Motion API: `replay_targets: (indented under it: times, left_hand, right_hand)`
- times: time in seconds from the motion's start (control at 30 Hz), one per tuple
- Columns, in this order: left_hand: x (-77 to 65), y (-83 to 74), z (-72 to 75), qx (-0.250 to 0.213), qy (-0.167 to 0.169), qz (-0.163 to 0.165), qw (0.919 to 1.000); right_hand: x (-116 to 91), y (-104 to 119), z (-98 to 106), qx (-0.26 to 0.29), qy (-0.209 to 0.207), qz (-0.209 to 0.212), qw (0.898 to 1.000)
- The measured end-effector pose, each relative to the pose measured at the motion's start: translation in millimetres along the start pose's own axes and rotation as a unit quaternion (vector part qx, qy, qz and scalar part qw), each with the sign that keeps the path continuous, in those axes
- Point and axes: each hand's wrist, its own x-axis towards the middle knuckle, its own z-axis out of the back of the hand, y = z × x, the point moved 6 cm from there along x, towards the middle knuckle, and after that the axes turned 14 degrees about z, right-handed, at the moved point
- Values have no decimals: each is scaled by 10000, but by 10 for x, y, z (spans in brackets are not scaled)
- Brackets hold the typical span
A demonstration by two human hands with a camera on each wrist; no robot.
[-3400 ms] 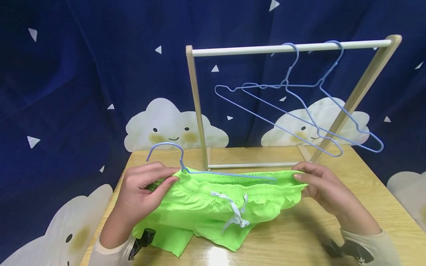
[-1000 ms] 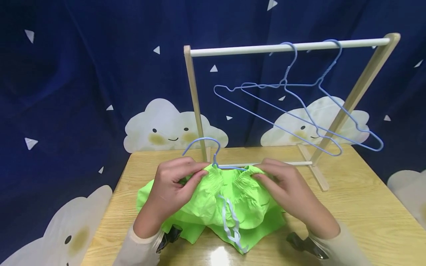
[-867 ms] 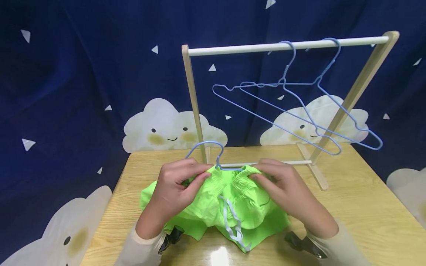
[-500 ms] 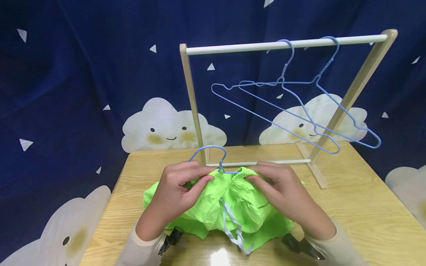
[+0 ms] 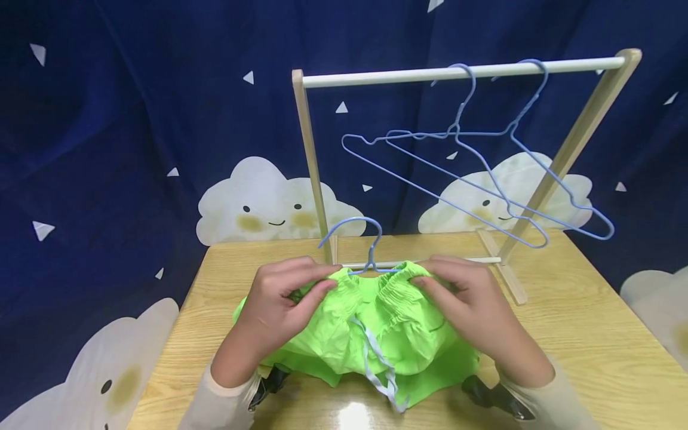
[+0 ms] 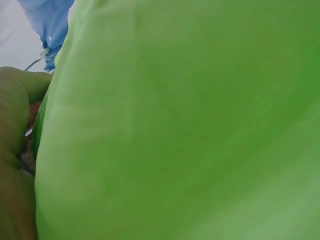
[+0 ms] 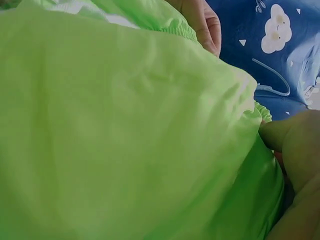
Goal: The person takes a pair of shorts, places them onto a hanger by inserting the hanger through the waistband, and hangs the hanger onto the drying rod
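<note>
Bright green shorts (image 5: 376, 340) with a gathered elastic waist and a white drawstring (image 5: 378, 358) are held up over the table in the head view. My left hand (image 5: 287, 304) pinches the waistband on the left between thumb and fingers. On the right, my right hand (image 5: 467, 298) pinches the same waistband. Between the hands a blue wire hanger (image 5: 371, 245) stands with its hook above the waist; its lower part is hidden inside the shorts. Green fabric (image 6: 175, 125) fills most of the left wrist view, and the shorts (image 7: 135, 130) cover much of the right wrist view.
Behind the hands stands a wooden rack with a white rail (image 5: 387, 77). Two blue wire hangers (image 5: 473, 152) hang from that rail, towards its right. The wooden table (image 5: 580, 334) lies beneath, with a dark blue cloud-printed curtain (image 5: 134, 119) behind it.
Both hands have come closer together from 3.4 seconds ago, bunching the waistband. The hanger hook has shifted right and, since half a second ago, risen. The right hand has moved slightly right again.
</note>
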Motion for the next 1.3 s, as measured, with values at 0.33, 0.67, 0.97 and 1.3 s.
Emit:
replay_targets:
  times: [0.33, 0.67, 0.97, 1.3]
  left_hand:
    - [-7, 10, 132, 144, -147, 4, 9998]
    - [-38, 73, 287, 250, -318, 65, 9992]
    - [-47, 93, 286, 492, -340, 276, 9978]
    - [-60, 83, 385, -56, -911, 495, 9946]
  right_hand:
    - [-5, -21, 219, -23, -557, -8, 9984]
    - [-13, -69, 359, -23, -824, -375, 9959]
    - [-29, -109, 348, 140, -920, -645, 9936]
    - [-42, -133, 297, -16, -643, -540, 9965]
